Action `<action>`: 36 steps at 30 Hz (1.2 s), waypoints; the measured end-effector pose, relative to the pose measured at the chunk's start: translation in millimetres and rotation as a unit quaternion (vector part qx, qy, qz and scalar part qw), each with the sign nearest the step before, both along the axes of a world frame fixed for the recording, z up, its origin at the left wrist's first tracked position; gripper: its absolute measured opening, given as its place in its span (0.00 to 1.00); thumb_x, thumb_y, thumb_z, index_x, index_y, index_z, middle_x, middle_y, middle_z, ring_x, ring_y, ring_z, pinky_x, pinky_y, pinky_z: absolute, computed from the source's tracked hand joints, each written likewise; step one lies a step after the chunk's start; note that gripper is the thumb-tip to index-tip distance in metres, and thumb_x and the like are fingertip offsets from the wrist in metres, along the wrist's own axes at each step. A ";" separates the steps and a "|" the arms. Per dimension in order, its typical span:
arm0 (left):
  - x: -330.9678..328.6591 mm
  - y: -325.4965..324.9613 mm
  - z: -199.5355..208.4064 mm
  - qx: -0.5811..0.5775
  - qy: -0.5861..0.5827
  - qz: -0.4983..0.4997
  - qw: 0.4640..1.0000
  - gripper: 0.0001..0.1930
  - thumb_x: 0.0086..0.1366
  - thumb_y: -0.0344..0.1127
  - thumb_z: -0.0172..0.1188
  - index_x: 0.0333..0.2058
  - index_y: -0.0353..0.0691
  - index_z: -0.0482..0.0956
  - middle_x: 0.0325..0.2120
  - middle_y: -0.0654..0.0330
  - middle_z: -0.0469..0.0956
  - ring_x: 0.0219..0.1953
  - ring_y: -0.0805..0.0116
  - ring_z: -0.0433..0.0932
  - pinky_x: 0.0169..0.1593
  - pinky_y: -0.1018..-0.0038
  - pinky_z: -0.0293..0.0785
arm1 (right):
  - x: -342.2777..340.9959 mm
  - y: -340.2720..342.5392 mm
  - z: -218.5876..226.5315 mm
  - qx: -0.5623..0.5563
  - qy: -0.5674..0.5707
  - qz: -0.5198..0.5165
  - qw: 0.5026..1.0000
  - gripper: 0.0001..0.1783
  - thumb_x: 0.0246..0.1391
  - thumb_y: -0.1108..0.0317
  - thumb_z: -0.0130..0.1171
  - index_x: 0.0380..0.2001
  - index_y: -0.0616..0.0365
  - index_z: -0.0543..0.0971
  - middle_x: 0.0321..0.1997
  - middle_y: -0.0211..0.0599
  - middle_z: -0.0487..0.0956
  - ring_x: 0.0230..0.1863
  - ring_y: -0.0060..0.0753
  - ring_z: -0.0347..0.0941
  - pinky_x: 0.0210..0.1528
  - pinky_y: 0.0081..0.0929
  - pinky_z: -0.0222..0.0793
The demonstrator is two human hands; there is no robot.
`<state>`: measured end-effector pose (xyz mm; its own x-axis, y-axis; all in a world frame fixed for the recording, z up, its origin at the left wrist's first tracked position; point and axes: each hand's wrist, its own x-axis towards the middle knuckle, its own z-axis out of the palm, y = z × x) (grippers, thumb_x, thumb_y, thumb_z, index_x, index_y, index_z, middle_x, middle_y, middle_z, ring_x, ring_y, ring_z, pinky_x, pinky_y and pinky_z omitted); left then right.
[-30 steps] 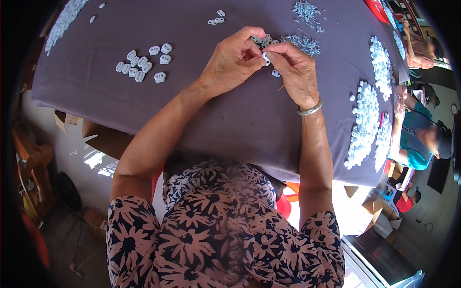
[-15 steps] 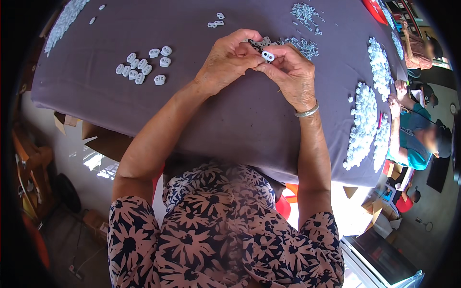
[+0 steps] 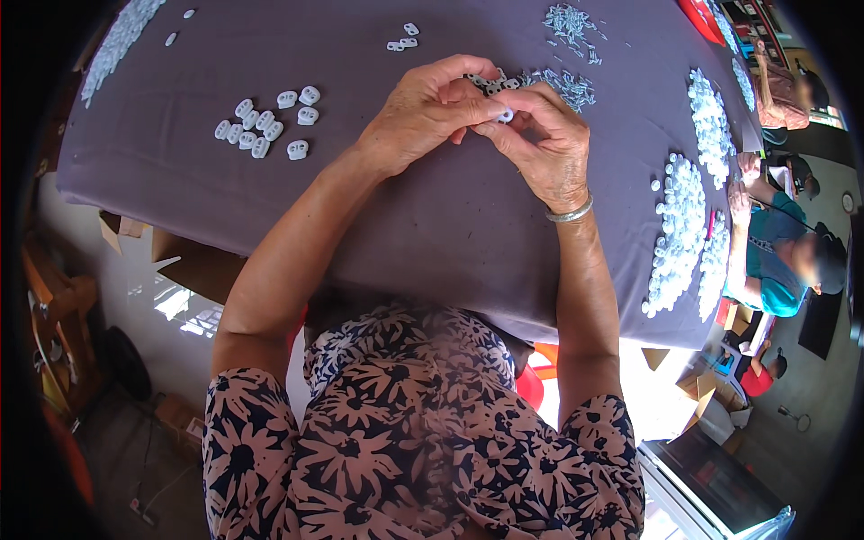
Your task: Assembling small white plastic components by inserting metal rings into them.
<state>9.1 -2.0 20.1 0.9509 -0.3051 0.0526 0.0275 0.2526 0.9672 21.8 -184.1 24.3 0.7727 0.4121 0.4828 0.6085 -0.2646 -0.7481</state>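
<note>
A white plastic cord lock (image 3: pixel 506 115) with two holes is pinched between my hands over the table; fingers cover most of it. My left hand (image 3: pixel 430 112) is closed, its thumb pressing on the piece from the left. On the other side my right hand (image 3: pixel 542 130) grips it between thumb and fingertips, with a bangle at the wrist. Just beyond my fingers lies a cluster of two-holed pieces (image 3: pixel 490 83), partly hidden by the hands. Behind the right fingers spreads a pile of tiny grey-white parts (image 3: pixel 565 88), too small to make out.
On the dark-covered table (image 3: pixel 432 225), loose white cord locks (image 3: pixel 261 123) sit at left and a few (image 3: pixel 407 40) farther back. Another tiny-part pile (image 3: pixel 569 22) lies beyond. Heaps of white pieces (image 3: pixel 679 238) line the right edge; another heap (image 3: pixel 121 49) is far left. A co-worker (image 3: pixel 778 247) sits at right.
The cord lock has turned between my fingers, so its two-holed face no longer shows. My left thumb has moved right, over it.
</note>
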 end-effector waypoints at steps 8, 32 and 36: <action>-2.5 -4.8 -7.0 0.033 -0.011 0.042 0.999 0.18 0.63 0.31 0.61 0.51 0.39 0.71 0.23 0.67 0.74 0.24 0.82 0.68 0.28 0.83 0.65 | -6.0 6.8 10.4 -0.080 -0.065 -0.047 0.994 0.18 0.40 0.74 0.72 0.37 0.60 0.79 0.28 0.30 0.75 0.23 0.20 0.70 0.24 0.18 0.68; -13.7 -13.3 -8.3 -0.056 0.061 0.026 0.996 0.17 0.60 0.28 0.55 0.48 0.45 0.79 0.25 0.72 0.70 0.28 0.83 0.67 0.31 0.82 0.64 | -7.7 3.0 -9.4 -0.228 -0.120 -0.023 0.966 0.17 0.54 0.60 0.60 0.23 0.61 0.69 0.19 0.44 0.76 0.23 0.46 0.76 0.24 0.37 0.73; -11.9 -12.2 -9.1 -0.048 0.039 0.017 0.998 0.17 0.60 0.27 0.54 0.48 0.45 0.79 0.25 0.72 0.71 0.28 0.83 0.67 0.31 0.82 0.65 | -7.8 1.9 -7.6 -0.225 -0.098 -0.016 0.969 0.13 0.56 0.65 0.59 0.24 0.62 0.70 0.24 0.44 0.77 0.25 0.46 0.76 0.27 0.35 0.72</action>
<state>-2.7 -14.2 11.1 0.9629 -0.2697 0.0054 0.0915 0.3451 0.9341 14.1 -182.2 16.8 0.7006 0.5918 0.3986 0.7130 -0.5587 -0.4237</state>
